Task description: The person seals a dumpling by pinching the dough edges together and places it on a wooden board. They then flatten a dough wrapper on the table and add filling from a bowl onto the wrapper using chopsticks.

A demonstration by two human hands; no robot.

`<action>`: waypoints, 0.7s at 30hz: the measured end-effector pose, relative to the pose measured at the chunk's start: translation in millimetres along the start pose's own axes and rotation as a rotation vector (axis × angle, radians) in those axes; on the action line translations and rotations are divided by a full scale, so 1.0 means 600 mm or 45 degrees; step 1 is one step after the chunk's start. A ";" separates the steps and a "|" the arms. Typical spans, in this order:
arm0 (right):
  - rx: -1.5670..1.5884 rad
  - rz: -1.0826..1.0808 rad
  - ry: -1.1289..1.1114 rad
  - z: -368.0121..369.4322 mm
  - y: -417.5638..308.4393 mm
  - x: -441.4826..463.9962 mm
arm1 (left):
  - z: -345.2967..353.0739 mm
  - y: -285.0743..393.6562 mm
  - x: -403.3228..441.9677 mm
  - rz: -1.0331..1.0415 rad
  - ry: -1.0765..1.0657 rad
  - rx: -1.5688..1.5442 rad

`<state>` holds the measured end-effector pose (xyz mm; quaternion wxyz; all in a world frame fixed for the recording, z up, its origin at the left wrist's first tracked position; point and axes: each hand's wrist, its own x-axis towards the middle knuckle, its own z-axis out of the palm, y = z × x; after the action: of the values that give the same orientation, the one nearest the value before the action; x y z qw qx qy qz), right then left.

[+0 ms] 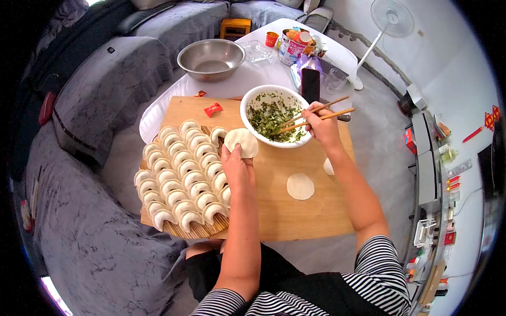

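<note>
A round dumpling wrapper (pixel 242 142) rests on the fingers of my left hand (pixel 239 164), with the thumb on its near edge. My right hand (pixel 322 126) grips a pair of wooden chopsticks (pixel 331 112), whose tips are in the chopped green filling (pixel 271 117). That filling is in a white bowl (pixel 247 122) on the wooden board. Left of my left hand, rows of folded dumplings (pixel 182 171) cover a round slatted tray (pixel 211 229). A loose wrapper (pixel 300 186) lies flat on the board, and another wrapper (pixel 329 167) is partly hidden by my right forearm.
The wooden cutting board (pixel 274 221) extends across the near part of the white table (pixel 168 89). A steel basin (pixel 211 60) stands behind it. A phone (pixel 310 84) stands upright behind the bowl, near a tin (pixel 291 50) and a clear cup (pixel 336 80). Red wrapped sweets (pixel 213 109) lie on the board.
</note>
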<state>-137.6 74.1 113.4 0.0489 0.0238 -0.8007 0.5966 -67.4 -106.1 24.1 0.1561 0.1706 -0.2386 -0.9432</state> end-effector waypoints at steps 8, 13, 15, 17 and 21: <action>-0.272 -0.374 0.348 -0.050 0.056 0.050 | 0.006 0.013 0.000 0.017 0.046 -0.010; -0.018 -0.175 0.076 -0.009 0.028 0.008 | 0.003 0.008 -0.001 -0.004 -0.015 -0.038; -0.051 -0.384 0.210 -0.010 0.018 0.016 | -0.001 0.006 0.002 -0.002 -0.007 -0.054; -0.230 -0.445 0.311 -0.014 0.028 0.033 | -0.002 0.006 0.005 -0.002 -0.007 -0.071; -0.539 -0.744 0.424 -0.001 0.065 0.053 | 0.003 0.006 0.005 -0.011 0.023 -0.081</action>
<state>-172.9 86.4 79.7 0.3495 0.1430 -0.8466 0.3750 -69.8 -109.5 26.4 0.1595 0.1749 -0.2062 -0.9494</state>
